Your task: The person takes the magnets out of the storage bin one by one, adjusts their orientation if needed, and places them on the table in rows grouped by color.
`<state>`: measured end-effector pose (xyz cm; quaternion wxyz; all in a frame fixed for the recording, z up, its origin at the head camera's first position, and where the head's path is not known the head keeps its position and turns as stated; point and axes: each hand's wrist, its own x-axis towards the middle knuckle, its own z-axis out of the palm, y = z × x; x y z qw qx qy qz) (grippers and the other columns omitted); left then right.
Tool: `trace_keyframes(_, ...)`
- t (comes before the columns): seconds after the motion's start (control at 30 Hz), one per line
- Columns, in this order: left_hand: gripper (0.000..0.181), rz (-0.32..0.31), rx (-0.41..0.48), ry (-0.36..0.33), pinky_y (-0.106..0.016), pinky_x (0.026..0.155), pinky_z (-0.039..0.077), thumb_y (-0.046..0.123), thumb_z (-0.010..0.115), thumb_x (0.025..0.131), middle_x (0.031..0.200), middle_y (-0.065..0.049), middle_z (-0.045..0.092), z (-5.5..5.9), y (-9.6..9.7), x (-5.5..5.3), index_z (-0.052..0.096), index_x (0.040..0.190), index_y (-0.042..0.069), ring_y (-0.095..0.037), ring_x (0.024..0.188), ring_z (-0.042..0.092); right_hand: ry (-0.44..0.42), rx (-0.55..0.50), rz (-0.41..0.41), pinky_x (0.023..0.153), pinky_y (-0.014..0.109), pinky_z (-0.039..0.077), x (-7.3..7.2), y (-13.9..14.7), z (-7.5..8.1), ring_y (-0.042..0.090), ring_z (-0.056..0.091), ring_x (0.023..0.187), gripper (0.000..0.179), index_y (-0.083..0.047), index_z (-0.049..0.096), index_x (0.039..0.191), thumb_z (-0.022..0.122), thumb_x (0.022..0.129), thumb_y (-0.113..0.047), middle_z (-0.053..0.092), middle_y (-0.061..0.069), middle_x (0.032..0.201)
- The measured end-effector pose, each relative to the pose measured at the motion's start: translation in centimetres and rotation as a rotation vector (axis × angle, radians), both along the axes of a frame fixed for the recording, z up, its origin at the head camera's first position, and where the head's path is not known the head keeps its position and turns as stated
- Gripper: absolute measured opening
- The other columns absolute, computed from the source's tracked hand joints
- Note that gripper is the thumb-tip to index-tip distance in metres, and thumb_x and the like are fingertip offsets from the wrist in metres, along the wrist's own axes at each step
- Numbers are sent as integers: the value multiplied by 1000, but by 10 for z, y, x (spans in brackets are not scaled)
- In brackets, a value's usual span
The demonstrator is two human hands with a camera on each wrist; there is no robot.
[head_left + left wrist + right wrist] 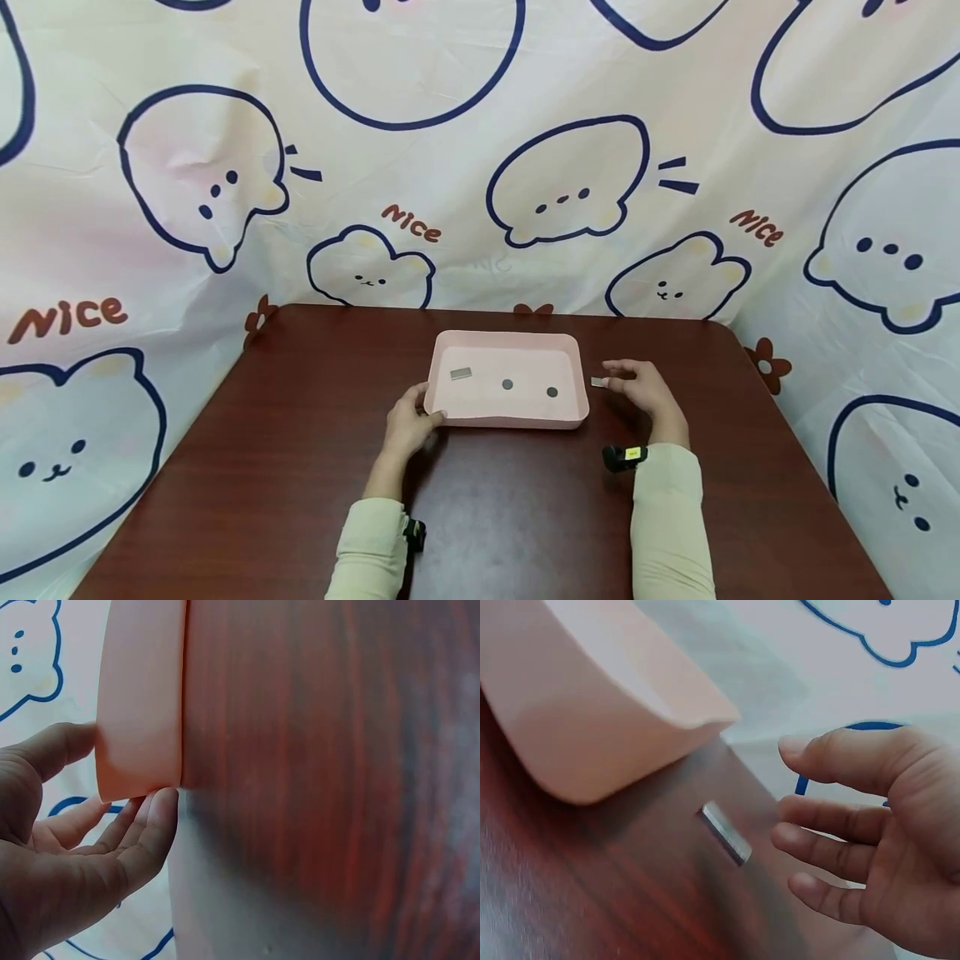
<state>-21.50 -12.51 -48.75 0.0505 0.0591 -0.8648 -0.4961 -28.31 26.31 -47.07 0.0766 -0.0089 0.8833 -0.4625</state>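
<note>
A shallow pink tray (510, 421) lies on the table. My left hand (408, 425) grips its near left corner; in the left wrist view the thumb is at the rim and the fingers press against the outer wall. Inside the tray are a grey rectangular metal piece (461, 373) and two dark round discs, one left (507, 384) and one right (552, 392). Just right of the tray, my right hand (641, 387) is beside a small silver metal bar (724, 834). The right wrist view shows its fingers spread and apart from the bar. Whether the bar touches the table I cannot tell.
The dark brown wooden table (517, 517) runs back to a pale curtain (457, 167) printed with blue cartoon outlines. The curtain also hangs along both sides. A black wrist camera (624, 457) sits on the right wrist, another (415, 535) on the left.
</note>
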Motion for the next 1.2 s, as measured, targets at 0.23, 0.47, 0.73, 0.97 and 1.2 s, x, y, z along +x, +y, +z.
trace_keyframes(0.23,59,5,-8,-15,-41,78,45,8,73,76,115,-21,60,2,-1,0,50,130,0,-29,93,60,24,-26,3,91,48,38,-3,-10,6,32,47,109,45,-4,56,128,66,87,-19,54,20,123)
trace_keyframes(0.47,60,14,0,-21,-41,76,46,7,73,76,116,-21,59,2,-1,1,50,131,1,-28,92,61,9,-82,8,92,46,37,-3,-24,9,31,46,112,45,-3,55,128,67,87,-17,53,20,124)
trace_keyframes(0.73,61,-3,3,-27,-43,80,45,7,72,76,118,-22,58,3,1,1,48,132,-1,-31,98,59,3,-110,31,87,45,43,-9,-41,13,30,51,106,41,-3,56,127,64,87,-10,56,18,120)
trace_keyframes(0.97,61,-7,-23,-17,-43,80,44,7,73,75,114,-22,60,5,0,0,50,130,-2,-30,93,59,18,-50,46,89,43,41,-13,-57,14,28,48,106,43,-7,59,126,68,85,-17,56,14,121)
trace_keyframes(1.2,61,-6,-4,-28,-43,79,44,6,74,75,115,-23,59,7,0,0,49,131,-2,-31,94,59,64,-84,90,79,36,46,-22,-71,18,29,51,100,44,-4,58,125,70,84,-13,55,19,122)
